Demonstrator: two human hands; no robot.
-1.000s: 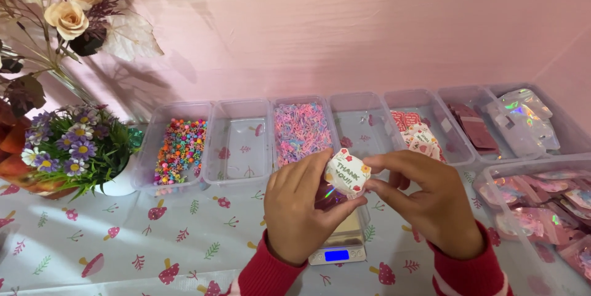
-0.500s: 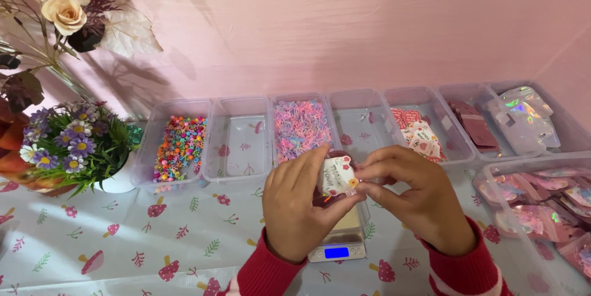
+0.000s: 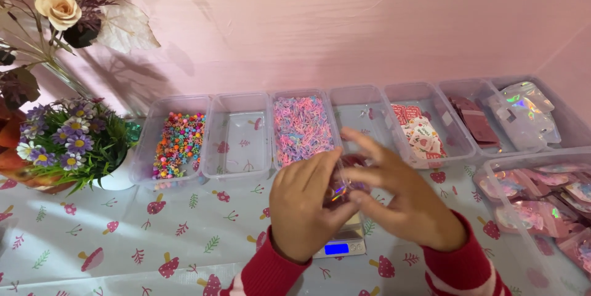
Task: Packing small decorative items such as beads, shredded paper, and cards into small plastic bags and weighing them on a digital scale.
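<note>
Between my two hands, just below the middle of the frame, I hold a small shiny packet (image 3: 342, 186) with a holographic glint; it is blurred and mostly hidden, so I cannot tell more of its look. My left hand (image 3: 306, 206) cups it from the left with fingers curled closed around it, and my right hand (image 3: 403, 200) pinches it from the right while its upper fingers (image 3: 363, 143) spread loose above.

Directly under my hands sits a small silver pocket scale with a blue lit display (image 3: 340, 246), resting on the table (image 3: 123, 234), which wears a pale cloth printed with red mushrooms and green leaves. The lower left of the cloth lies bare.

Along the far edge runs a row of clear plastic trays: one with multicoloured beads (image 3: 179, 144), one with pink and lilac sprinkles (image 3: 301, 126), one with red-and-white printed cards (image 3: 420, 133). At the right edge a larger clear tub (image 3: 542, 206) holds pink glittery pouches. A pot of purple daisies (image 3: 68, 142) stands at the left, before a pink wall (image 3: 338, 25).
</note>
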